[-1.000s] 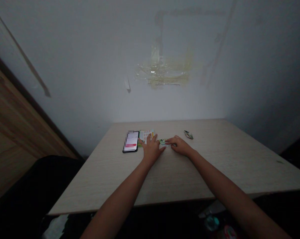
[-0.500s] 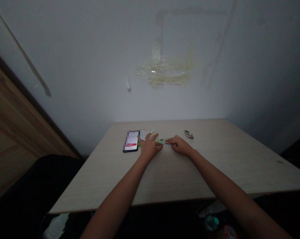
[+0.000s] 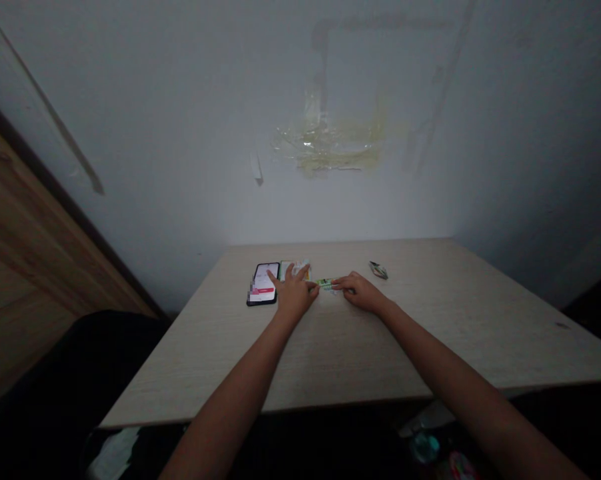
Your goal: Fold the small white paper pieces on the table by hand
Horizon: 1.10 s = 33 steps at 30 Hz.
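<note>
Both bare forearms reach in over the near edge of the counter (image 3: pixel 340 360) and slant inward, the left one rising to the right and the right one to the left, so the hands lie close together. The left hand (image 3: pixel 294 295) is palm down, its outer fingers fanned; its thumb and forefinger come close together at the left end of a green slip (image 3: pixel 324 283). The right hand (image 3: pixel 360 291) is turned inward, most fingers curled under, the forefinger stretched to the slip's right end. Whether either grip pinches the slip or only presses it, I cannot tell. The slip lies on the counter between the hands. The phone (image 3: pixel 264 287) is just left of the left hand, its outermost finger over the screen. Beyond the fanned fingers lies a printed card (image 3: pixel 286 268), partly covered; past the right hand, a small packet (image 3: pixel 378 270). Clear tape (image 3: pixel 330 147) clings to the wall (image 3: pixel 180 133) behind.
</note>
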Motion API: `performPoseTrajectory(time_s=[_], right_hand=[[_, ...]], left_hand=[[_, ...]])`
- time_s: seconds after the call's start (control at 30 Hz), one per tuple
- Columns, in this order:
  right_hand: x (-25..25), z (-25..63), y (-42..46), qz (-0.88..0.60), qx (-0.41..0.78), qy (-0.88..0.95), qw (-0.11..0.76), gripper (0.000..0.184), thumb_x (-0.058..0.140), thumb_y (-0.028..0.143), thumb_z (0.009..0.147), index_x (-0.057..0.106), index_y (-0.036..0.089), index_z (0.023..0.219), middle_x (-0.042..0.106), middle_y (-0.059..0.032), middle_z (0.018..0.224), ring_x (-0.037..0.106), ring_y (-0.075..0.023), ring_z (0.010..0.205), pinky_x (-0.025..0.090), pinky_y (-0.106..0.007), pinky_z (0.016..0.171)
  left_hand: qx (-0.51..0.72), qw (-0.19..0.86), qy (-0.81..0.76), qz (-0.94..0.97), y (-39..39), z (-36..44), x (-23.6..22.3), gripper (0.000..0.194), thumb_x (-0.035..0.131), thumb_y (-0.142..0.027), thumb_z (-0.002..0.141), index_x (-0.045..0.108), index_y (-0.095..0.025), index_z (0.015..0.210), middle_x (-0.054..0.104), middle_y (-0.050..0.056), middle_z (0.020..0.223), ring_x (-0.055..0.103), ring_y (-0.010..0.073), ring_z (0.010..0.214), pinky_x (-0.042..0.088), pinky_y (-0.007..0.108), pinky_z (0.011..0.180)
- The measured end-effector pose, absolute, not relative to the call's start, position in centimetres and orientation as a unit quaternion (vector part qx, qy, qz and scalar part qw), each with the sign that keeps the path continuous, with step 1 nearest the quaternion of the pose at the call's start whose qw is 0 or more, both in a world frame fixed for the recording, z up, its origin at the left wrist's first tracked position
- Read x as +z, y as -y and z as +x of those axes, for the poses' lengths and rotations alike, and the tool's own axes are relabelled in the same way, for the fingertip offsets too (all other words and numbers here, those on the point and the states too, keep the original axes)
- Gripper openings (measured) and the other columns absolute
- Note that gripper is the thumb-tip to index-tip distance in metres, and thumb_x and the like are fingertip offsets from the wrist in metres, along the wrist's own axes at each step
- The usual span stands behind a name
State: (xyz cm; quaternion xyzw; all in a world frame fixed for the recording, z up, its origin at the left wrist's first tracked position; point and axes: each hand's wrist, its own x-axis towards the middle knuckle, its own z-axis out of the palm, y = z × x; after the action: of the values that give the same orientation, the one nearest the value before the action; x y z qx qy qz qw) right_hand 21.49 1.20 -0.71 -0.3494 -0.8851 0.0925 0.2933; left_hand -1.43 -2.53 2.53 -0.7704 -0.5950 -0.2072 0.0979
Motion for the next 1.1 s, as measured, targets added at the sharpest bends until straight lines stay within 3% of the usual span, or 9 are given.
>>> performPoseTrajectory(time_s=[0.6,0.87,1.1], right_hand=[[-0.5,21.5,-1.0,-0.365,0.133,0.868,0.309,0.050,0.053,0.007,0.077,0.070,0.026,0.120,0.071,-0.0022,0.119,0.063,-0.0222,0.103,0.047,-0.041,0.095],[-1.4,21.7,-1.9,-0.359,0.130,0.863,0.330,0.035,0.055,0.008,0.080,0.076,0.024,0.103,0.071,-0.0039,0.117,0.062,-0.0216,0.107,0.046,-0.042,0.100],[-1.4,21.6,-1.7,-0.355,0.094,0.870,0.330,0.028,0.061,0.010,0.082,0.075,0.023,0.102,0.070,-0.0067,0.110,0.059,-0.0224,0.107,0.045,-0.043,0.100]], left_hand=[[-0.207,0.083,0.591,-0.775,2.7,-0.7,2.0,0.024,0.057,-0.046,0.089,0.077,-0.033,0.093,0.052,0.001,0.146,0.034,0.0359,0.139,-0.003,0.081,0.106],[-0.219,0.081,0.587,-0.775,2.6,-0.4,1.7,0.023,0.059,-0.043,0.088,0.077,-0.029,0.093,0.056,0.004,0.141,0.040,0.0347,0.135,-0.001,0.077,0.110],[-0.224,0.037,0.567,-0.792,2.6,-0.2,1.6,0.020,0.059,-0.041,0.088,0.076,-0.035,0.098,0.060,0.001,0.137,0.042,0.0330,0.133,0.002,0.080,0.108]])
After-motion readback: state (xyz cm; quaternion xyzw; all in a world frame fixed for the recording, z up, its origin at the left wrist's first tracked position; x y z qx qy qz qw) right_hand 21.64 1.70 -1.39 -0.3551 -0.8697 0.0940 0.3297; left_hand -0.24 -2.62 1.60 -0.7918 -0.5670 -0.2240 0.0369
